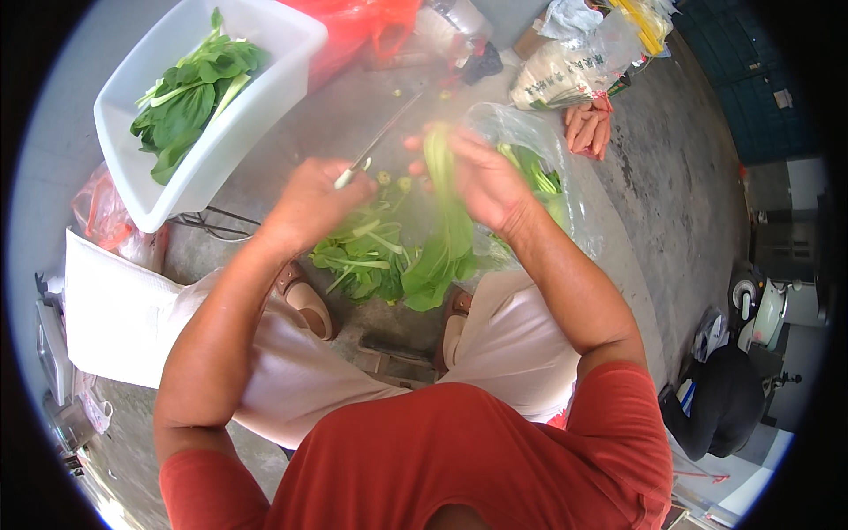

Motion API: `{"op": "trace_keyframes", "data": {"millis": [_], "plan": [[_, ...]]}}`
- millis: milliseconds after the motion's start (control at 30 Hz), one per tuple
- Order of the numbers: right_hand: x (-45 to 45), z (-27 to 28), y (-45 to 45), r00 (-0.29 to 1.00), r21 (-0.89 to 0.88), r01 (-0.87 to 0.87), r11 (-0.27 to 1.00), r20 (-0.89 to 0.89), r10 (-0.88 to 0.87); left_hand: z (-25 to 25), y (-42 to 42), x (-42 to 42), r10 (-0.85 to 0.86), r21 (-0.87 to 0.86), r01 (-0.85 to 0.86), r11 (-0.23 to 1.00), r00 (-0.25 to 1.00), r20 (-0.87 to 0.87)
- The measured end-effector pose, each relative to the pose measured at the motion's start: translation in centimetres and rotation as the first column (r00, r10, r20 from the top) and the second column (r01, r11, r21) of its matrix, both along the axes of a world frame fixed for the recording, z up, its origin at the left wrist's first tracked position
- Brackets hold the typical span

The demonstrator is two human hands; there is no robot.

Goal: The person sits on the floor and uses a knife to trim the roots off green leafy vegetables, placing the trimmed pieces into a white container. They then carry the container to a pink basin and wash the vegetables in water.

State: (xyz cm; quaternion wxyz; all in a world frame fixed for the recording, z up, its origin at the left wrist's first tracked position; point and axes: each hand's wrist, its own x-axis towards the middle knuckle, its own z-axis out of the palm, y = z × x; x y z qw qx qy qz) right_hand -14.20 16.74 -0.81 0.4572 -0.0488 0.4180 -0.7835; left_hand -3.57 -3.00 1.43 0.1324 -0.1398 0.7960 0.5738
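Observation:
My left hand [321, 202] grips the white handle of a knife [389, 129], its blade pointing up and away. A leafy green vegetable [438, 218] with pale stalks hangs from my right hand [487, 179], slightly blurred, its leaves downward. Below and between my hands, a heap of loose greens [368, 258] lies on the floor by my feet. Small cut stem ends [404, 183] lie just beyond the heap. More greens [540, 175] show in a clear plastic bag [576, 205] right of my right hand. Further leafy greens [192, 99] rest in a white plastic tub [265, 116] at the upper left.
A red plastic bag [358, 33] stands beyond the tub. Filled bags [556, 73] and a reddish bundle [588, 128] are at the upper right. A white sheet [119, 305] lies by my left leg. A parked scooter [762, 318] is at the far right.

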Motion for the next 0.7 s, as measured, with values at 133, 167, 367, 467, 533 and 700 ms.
{"op": "trace_keyframes", "data": {"millis": [133, 167, 367, 467, 533, 700], "plan": [[0.8, -0.6, -0.4, 0.998, 0.015, -0.038, 0.999, 0.058, 0.037, -1.7, 0.9, 0.1, -0.032, -0.057, 0.019, 0.998, 0.975, -0.220], [0.9, -0.5, -0.6, 0.997, 0.036, -0.047, 0.998, 0.066, 0.044, -1.7, 0.9, 0.1, -0.048, -0.090, 0.029, 0.996, 0.973, -0.227], [2.5, 0.6, -1.3, 0.915, 0.359, -0.066, 0.931, -0.350, 0.200, -1.9, 1.5, 0.4, -0.162, -0.344, 0.061, 0.937, 0.948, -0.273], [3.5, 0.5, -1.6, 0.789, 0.467, 0.045, 0.883, -0.559, 0.255, -1.9, 1.4, 0.6, -0.212, -0.381, 0.101, 0.919, 0.941, -0.264], [3.8, 0.1, -1.7, 0.670, 0.508, 0.143, 0.850, -0.682, 0.294, -1.9, 1.5, 0.7, -0.239, -0.400, 0.120, 0.909, 0.935, -0.261], [4.0, 0.1, -1.7, 0.639, 0.614, 0.155, 0.774, -0.660, 0.395, -1.9, 1.8, 1.3, -0.277, -0.421, 0.148, 0.895, 0.924, -0.263]]}}
